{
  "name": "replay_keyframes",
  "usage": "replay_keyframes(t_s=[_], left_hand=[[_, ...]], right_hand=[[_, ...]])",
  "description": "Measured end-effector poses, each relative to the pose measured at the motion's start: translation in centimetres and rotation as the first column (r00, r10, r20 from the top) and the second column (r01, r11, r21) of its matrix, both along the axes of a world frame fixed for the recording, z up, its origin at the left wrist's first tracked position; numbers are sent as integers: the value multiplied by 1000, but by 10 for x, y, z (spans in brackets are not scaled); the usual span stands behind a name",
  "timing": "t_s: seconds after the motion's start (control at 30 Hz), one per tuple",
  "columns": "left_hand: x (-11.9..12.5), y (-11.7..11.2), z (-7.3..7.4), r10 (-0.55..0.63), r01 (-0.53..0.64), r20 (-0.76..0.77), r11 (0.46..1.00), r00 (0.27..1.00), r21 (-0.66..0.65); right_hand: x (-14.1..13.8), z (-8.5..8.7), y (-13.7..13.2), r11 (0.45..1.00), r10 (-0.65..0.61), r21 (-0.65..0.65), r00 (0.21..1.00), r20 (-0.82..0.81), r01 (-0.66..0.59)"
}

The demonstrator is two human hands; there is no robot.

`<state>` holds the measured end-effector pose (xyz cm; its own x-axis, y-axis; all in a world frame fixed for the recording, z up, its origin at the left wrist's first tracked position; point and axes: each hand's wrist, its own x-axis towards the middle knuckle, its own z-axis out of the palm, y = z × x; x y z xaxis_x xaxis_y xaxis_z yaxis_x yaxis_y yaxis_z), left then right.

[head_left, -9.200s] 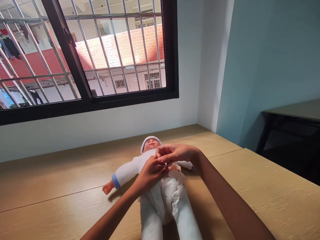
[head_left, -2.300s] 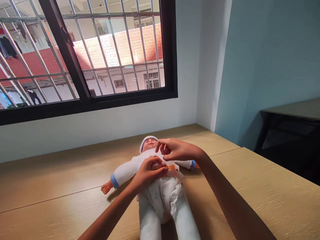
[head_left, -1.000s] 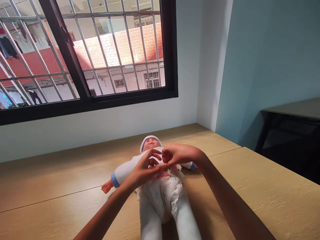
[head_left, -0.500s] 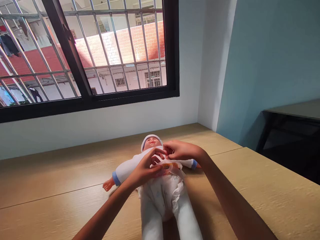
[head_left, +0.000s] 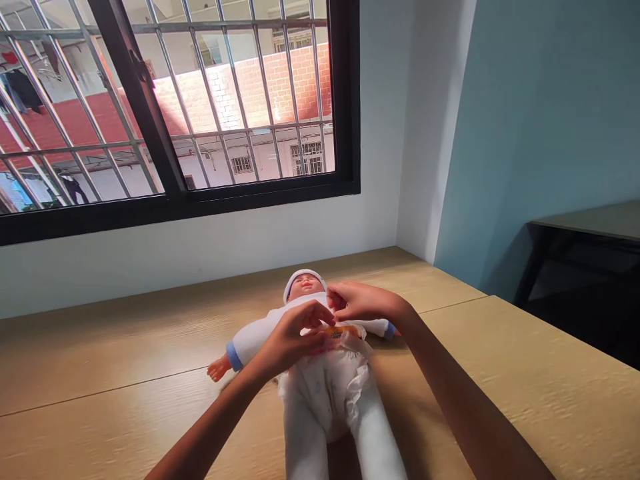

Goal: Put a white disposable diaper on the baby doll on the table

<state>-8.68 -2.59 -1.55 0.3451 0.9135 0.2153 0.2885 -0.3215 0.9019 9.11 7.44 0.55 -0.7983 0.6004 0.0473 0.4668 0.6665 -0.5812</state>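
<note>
A baby doll (head_left: 250, 337) in a white long-sleeved top with blue cuffs, a white cap (head_left: 303, 274) and white leggings lies on its back, arms spread. Round its hips is a white diaper (head_left: 320, 380) with ruffled leg edges and an orange printed waistband (head_left: 337, 331). My left hand (head_left: 303, 330) is at the front waistband, thumb against it and fingers bent above, closed on the diaper's edge. Just above, my right hand (head_left: 357, 301) is closed at the doll's belly, its fingertips almost meeting the left ones. What the right fingers pinch is hidden.
The doll lies on a wooden table (head_left: 125, 407) with seams between its boards. Behind it are a white wall (head_left: 280, 227) and a black-framed window (head_left: 260, 193) with metal bars outside. A dark table (head_left: 590, 247) stands at the right.
My left fingers, more spread before, are drawn closer together and bent towards the right fingertips. The right hand stays almost in place. The view shifts slightly.
</note>
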Motion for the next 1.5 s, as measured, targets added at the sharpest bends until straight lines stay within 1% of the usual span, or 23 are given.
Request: replay_keyframes(t_s=[0.07,0.13,0.23,0.3,0.33,0.4,0.53,0.57,0.63,0.7,0.77,0.9,1.0,1.17,1.27,1.33,1.4,1.5], left_hand=[[-1,0,-1,11,-11,12,1000,1000,-10],[0,0,-2,31,-30,20,999,999,-21],[0,1,-3,63,-61,31,996,998,-58],[0,1,-2,62,-58,51,994,997,-90],[0,1,-2,61,-54,67,993,996,-107],[-1,1,-1,61,-44,104,988,993,-150],[-4,2,-1,56,-16,167,973,984,-228],[-5,3,-1,55,-14,172,973,984,-232],[-5,3,-1,59,-19,170,973,984,-228],[-5,3,0,59,-24,156,976,986,-215],[-4,2,2,71,-52,100,981,992,-186],[0,-5,6,177,-184,-77,977,981,-107],[4,-8,7,203,-214,-127,974,971,-80],[6,-8,6,191,-199,-143,979,971,-41],[6,-9,6,188,-196,-118,979,975,-55],[6,-11,7,181,-189,-106,980,978,-65],[7,-12,8,181,-190,-113,979,977,-71],[7,-10,8,175,-187,-164,981,971,-59]], right_hand=[[7,3,1,1000,-20,0,1000,-15,20],[13,8,1,999,-9,-37,1000,-24,8],[18,12,-2,982,54,-179,998,-44,-61],[17,12,-2,958,94,-270,995,-40,-102],[15,11,-2,950,107,-294,994,-27,-110],[12,8,-1,948,114,-303,993,30,-100],[6,4,3,961,98,-271,984,151,-54],[5,3,3,958,103,-280,981,164,-54],[5,1,6,932,139,-354,981,138,-82],[6,-3,10,879,188,-457,980,70,-136],[7,-8,15,835,224,-517,975,4,-190],[8,-14,21,809,243,-544,969,-32,-221],[9,-14,21,802,243,-559,970,-21,-213],[8,-15,22,806,233,-558,972,-6,-197],[9,-15,23,820,223,-540,975,-7,-191],[11,-13,22,829,215,-526,976,-12,-189],[14,-7,19,858,195,-480,981,-19,-180],[19,5,10,931,114,-349,993,7,-104]])
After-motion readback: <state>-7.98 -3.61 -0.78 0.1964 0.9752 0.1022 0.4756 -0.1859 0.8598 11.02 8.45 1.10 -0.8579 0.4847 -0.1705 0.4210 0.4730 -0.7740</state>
